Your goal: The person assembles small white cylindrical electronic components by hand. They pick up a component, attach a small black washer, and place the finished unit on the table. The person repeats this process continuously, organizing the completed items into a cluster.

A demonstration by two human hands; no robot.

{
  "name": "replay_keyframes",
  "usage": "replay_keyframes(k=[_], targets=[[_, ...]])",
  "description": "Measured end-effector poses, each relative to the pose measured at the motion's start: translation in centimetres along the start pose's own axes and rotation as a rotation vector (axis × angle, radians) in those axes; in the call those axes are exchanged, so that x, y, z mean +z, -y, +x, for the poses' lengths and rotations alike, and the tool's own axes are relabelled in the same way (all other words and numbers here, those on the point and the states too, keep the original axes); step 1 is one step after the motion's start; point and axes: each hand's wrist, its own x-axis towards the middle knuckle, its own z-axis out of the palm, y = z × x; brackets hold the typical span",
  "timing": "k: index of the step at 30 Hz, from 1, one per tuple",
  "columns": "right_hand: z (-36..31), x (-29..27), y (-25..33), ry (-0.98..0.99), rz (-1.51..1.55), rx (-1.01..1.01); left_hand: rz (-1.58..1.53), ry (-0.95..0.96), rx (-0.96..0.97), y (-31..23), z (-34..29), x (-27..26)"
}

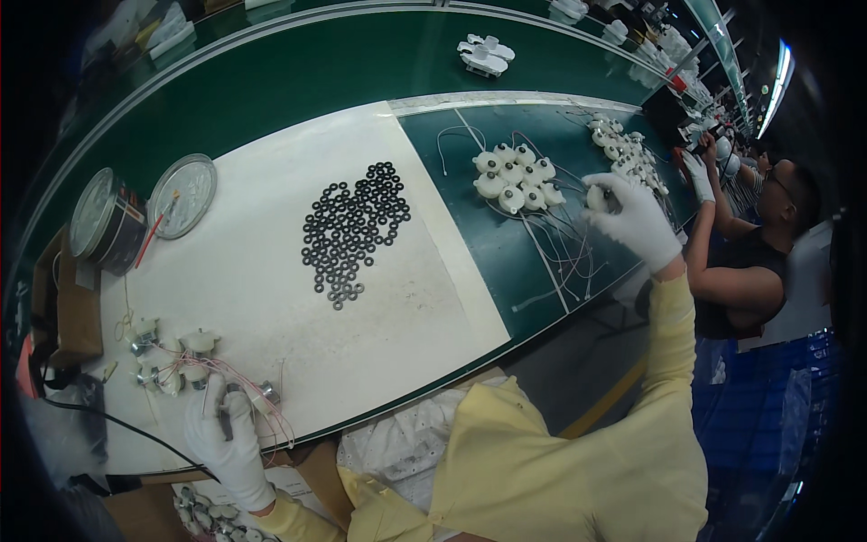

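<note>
My right hand [639,221], in a white glove, is raised over the green surface. Its thumb and fingers curl around a round white motor unit [598,200] with a dark centre. Beside it lies a cluster of similar white motor units [515,176] with black tops and thin wires. My left hand [226,438], also gloved, rests near the front edge at the left. Its fingers are bent together around something greyish, mostly hidden. Touching or close by are several white-and-metal motors [172,361] with pink wires. Many small black rings [352,230] lie spread on the white sheet [415,312].
A tub [108,221] stands at the left by a round lid [182,197] with a red-handled brush [153,235]. A cardboard box [77,312] is nearby. More white units [628,154] lie at the far right, near a co-worker [754,244]. White parts [486,56] sit beyond the rail.
</note>
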Motion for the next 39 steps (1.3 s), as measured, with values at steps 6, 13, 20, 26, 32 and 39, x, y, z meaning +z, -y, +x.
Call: replay_keyframes(k=[6, 13, 20, 26, 32, 39], targets=[[7.0, -0.8, -4.0, 0.080, -0.300, -0.240, -0.118, -0.015, -0.073, -0.6, 0.4, 0.3], [13.8, 1.2, -3.0, 0.301, -0.193, -0.284, -0.083, 0.091, -0.015, -1.5, 1.0, -0.8], [13.9, 2.4, -2.8, 0.327, -0.090, -0.245, 0.027, 0.184, 0.069, -2.1, 1.8, -1.8], [13.7, 1.9, -3.9, 0.300, -0.012, -0.295, 0.083, 0.133, 0.142, -1.4, 1.9, -1.1], [12.8, 1.4, -2.4, 0.051, -0.104, -0.425, 0.140, 0.083, 0.177, -1.3, 1.5, -1.6], [8.2, 1.4, 8.0, -0.023, 0.085, -0.747, 0.208, -0.209, 0.103, -2.8, 1.3, -3.7]])
